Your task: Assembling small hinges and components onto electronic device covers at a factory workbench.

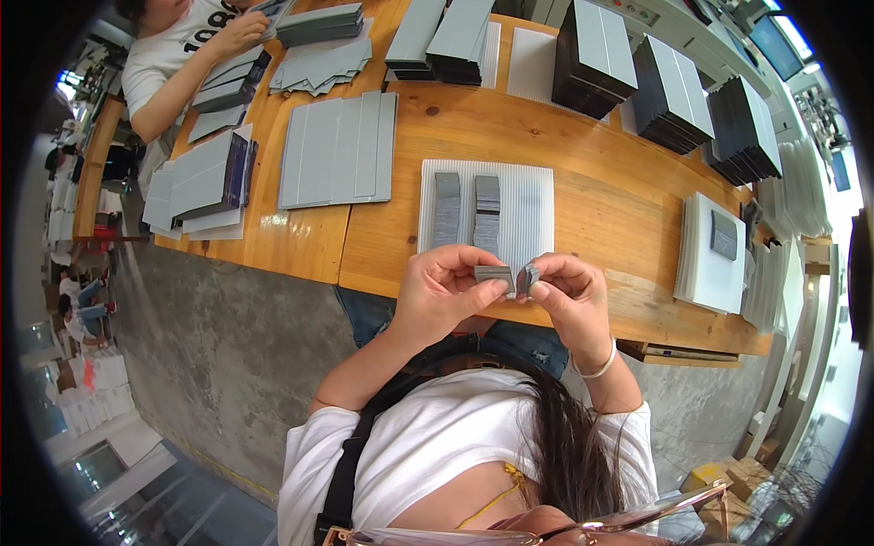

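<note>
Left hand (440, 296): thumb and fingers clamped on a grey bundle's (494, 272) left end, at the ribbed board's (533, 205) near edge.
Right hand (578, 298): pinching a smaller layered bundle (526, 279), same edge.
Board surface: whitish, grooved, under two rows of thin grey strips (447, 211).

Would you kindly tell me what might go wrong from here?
The left hand pinches a small grey rectangular stack, so a loose grip might let pieces slip. The right hand holds another small grey stack close by; the two could knock together. Both are near the edge of the brown wooden table, so drops might reach the grey floor.
</note>
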`<state>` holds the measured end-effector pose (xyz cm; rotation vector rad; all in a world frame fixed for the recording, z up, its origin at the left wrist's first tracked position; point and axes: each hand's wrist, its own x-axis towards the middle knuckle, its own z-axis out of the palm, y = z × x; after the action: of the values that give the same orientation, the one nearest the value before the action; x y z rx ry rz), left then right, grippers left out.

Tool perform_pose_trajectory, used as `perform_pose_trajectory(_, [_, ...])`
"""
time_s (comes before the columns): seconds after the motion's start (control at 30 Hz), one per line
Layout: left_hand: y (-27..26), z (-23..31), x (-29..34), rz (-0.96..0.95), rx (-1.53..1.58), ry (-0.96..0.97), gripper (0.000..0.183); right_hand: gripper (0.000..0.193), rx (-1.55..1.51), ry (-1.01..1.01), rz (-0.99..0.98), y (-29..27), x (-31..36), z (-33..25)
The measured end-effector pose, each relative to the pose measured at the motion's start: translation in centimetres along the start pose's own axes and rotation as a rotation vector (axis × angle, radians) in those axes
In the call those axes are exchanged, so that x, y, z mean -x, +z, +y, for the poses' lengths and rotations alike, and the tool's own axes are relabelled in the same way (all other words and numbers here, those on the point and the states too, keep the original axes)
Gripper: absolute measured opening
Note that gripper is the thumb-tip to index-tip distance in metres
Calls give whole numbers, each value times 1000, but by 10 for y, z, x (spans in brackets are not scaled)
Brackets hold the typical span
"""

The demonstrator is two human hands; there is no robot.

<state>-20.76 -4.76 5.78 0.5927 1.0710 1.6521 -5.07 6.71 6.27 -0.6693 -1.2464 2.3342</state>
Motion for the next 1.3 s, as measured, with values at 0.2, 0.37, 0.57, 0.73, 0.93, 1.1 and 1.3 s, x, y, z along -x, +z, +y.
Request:
perform_pose_trajectory(0.2, [0, -7, -2, 31, -33, 181, 16, 19, 396, -448, -17, 3, -8, 5])
perform_pose_trajectory(0.37, [5, -3, -1, 70, -122, 268, 17, 21, 631, -478, 79, 11, -6, -2])
perform_pose_trajectory(0.57, [2, 5, -1, 21, -223, 234, 20, 25, 668, -536, -30, 8, -9, -8])
perform_pose_trajectory(0.73, [-1, 2, -3, -19, -333, 213, 22, 25, 579, -487, -86, 4, -8, -7])
perform_pose_trajectory(0.93, [1, -1, 0, -19, -118, 59, 25, 21, 349, -325, -114, 1, -9, -5])
perform_pose_trajectory(1.1, [2, -2, -2, 20, -100, 58, 21, 24, 125, -72, -142, -2, -11, -6])
perform_pose_trajectory(1.3, [-7, 2, 0, 77, -9, 68, 22, 17, 554, -380, -56, -15, -33, -23])
